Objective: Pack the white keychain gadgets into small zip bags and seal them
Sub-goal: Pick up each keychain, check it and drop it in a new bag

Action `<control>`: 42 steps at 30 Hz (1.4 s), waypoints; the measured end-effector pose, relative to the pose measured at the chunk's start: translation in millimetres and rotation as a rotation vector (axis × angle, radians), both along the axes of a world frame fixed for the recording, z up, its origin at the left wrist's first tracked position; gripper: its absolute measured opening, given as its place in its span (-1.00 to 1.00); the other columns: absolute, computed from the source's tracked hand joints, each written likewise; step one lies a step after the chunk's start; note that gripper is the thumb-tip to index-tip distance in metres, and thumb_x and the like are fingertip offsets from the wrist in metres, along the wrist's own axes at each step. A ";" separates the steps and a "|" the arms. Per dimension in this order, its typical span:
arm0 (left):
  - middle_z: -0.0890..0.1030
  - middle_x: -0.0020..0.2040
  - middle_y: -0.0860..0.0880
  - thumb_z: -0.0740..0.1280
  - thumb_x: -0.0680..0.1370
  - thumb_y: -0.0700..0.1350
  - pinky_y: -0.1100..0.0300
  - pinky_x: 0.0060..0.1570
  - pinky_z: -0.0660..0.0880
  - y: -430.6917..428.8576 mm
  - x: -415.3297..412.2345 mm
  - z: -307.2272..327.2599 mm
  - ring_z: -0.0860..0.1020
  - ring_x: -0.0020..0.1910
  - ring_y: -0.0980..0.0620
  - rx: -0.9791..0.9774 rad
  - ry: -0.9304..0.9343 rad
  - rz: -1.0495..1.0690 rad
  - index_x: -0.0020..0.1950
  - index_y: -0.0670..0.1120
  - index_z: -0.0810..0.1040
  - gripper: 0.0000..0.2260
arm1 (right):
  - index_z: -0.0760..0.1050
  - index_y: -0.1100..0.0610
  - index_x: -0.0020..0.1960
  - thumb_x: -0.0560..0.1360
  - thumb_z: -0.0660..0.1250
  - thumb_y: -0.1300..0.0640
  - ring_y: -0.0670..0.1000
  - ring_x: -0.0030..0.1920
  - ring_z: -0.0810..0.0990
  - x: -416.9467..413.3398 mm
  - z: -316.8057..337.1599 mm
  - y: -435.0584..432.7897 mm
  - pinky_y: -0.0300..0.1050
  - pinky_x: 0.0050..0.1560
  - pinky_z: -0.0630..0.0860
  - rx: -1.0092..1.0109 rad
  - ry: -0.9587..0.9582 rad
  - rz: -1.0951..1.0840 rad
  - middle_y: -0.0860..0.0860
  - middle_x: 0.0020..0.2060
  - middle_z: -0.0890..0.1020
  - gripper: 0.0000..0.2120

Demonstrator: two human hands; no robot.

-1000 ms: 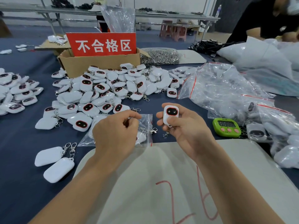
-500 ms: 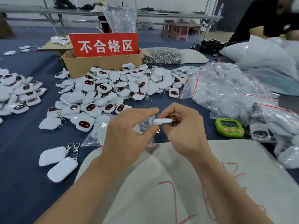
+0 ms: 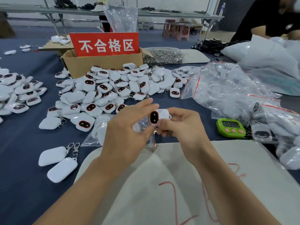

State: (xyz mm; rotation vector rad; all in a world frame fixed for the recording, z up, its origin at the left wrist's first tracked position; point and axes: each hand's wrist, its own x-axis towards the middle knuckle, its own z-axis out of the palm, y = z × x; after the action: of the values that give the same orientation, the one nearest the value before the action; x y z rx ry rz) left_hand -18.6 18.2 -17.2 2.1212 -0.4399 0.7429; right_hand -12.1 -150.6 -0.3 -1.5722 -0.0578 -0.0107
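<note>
My right hand [image 3: 183, 127] grips a white keychain gadget [image 3: 159, 116] by its edges, its dark oval face turned toward me and its clasp hanging below. Just left of it, my left hand [image 3: 128, 127] has its fingers stretched out above the gadget and its thumb near the gadget's lower corner. Beneath my left hand a clear zip bag [image 3: 99, 132] with white gadgets inside lies on the blue table. A large heap of loose gadgets [image 3: 105, 88] spreads behind my hands, and a tangle of empty red-lined zip bags [image 3: 227, 91] sits to the right.
A cardboard box with a red sign [image 3: 103, 44] stands behind the heap, beside a bag of metal clasps [image 3: 162, 56]. More gadgets lie far left [image 3: 16, 91] and two face down [image 3: 56, 159]. A green timer [image 3: 230, 127], a white sack with red numerals [image 3: 162, 184], a person [image 3: 267, 17].
My right hand has turned the gadget from edge-on to face toward me. My left hand's fingers, pinched at the gadget half a second ago, have spread out straight.
</note>
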 end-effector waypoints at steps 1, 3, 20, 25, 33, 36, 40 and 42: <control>0.61 0.25 0.21 0.60 0.37 -0.30 0.49 0.08 0.38 -0.7 0.2 -0.2 0.54 0.17 0.27 0.025 -0.022 -0.034 0.22 0.03 0.71 -0.54 | 0.74 0.11 -0.07 0.40 0.48 0.32 0.04 -0.33 0.61 -0.2 1.0 -0.9 -0.18 -0.28 0.53 0.059 0.038 0.043 0.15 -0.33 0.69 -0.82; 0.65 0.20 0.19 0.58 0.40 -0.26 0.36 0.12 0.44 -2.5 0.5 -2.1 0.55 0.16 0.20 0.021 -0.050 -0.048 0.14 0.02 0.73 -0.64 | 0.74 0.13 0.01 0.37 0.46 0.22 0.03 -0.34 0.58 -0.2 2.0 -2.3 -0.20 -0.29 0.50 0.122 0.095 0.110 0.15 -0.30 0.66 -0.78; 0.51 -0.31 0.17 0.25 0.33 0.41 0.17 -0.35 0.17 -12.1 4.5 1.4 0.43 -0.17 0.13 0.456 0.342 0.392 -0.26 0.18 0.55 -0.67 | 0.67 0.03 -0.30 0.33 0.58 0.02 -0.16 -0.48 0.51 9.9 -6.1 -9.2 -0.38 -0.47 0.36 -0.306 0.048 -0.386 -0.05 -0.47 0.66 -0.86; 0.48 -0.38 0.15 0.35 0.47 0.08 0.25 -0.39 0.21 -7.6 0.6 -3.7 0.43 -0.33 0.13 0.191 0.257 0.393 -0.31 0.07 0.50 -0.81 | 0.67 -0.02 -0.29 0.35 0.57 0.06 -0.12 -0.48 0.51 7.6 -9.4 0.6 -0.33 -0.47 0.38 -0.359 -0.035 -0.324 -0.03 -0.47 0.65 -0.90; 0.41 -0.20 0.16 0.30 0.62 -0.07 0.16 -0.31 0.24 -9.4 -7.9 2.3 0.35 -0.25 0.10 0.061 -0.052 0.246 -0.13 0.00 0.48 -0.87 | 0.68 -0.01 -0.08 0.48 0.27 0.27 0.06 -0.14 0.63 -1.6 -8.3 30.0 -0.06 -0.10 0.56 -0.724 -0.215 0.195 -0.04 -0.23 0.68 -0.73; 0.42 -0.22 0.15 0.30 0.61 -0.07 0.15 -0.31 0.24 -6.4 -6.2 2.9 0.35 -0.27 0.11 0.037 -0.061 0.275 -0.14 0.01 0.49 -0.87 | 0.68 -0.22 -0.17 0.37 0.19 0.28 -0.12 -0.27 0.58 3.6 -5.7 22.1 -0.25 -0.23 0.49 -0.471 -0.203 0.096 -0.13 -0.25 0.71 -0.56; 0.47 -0.31 0.12 0.36 0.55 -0.03 0.17 -0.36 0.26 -7.0 -2.1 -1.1 0.39 -0.28 0.10 0.150 0.075 0.251 -0.22 0.05 0.48 -0.84 | 0.73 -0.15 -0.24 0.39 0.24 0.32 -0.17 -0.52 0.36 23.4 -11.3 -8.0 -0.36 -0.47 0.30 -0.254 -0.017 -0.411 -0.18 -0.46 0.64 -0.58; 0.44 -0.36 0.15 0.38 0.50 0.05 0.21 -0.38 0.21 -10.3 -0.2 -5.1 0.36 -0.27 0.14 0.364 0.184 0.252 -0.25 0.10 0.49 -0.84 | 0.71 -0.09 -0.25 0.45 0.25 0.29 -0.15 -0.55 0.41 31.4 -18.7 -14.9 -0.41 -0.53 0.28 -0.364 0.050 -0.506 -0.20 -0.49 0.61 -0.63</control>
State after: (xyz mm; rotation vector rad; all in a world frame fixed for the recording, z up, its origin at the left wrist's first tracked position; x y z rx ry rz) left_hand -18.8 8.0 -22.4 2.5962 -0.2215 0.6336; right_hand 19.2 -165.5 -19.1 -1.9121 0.3980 -0.3754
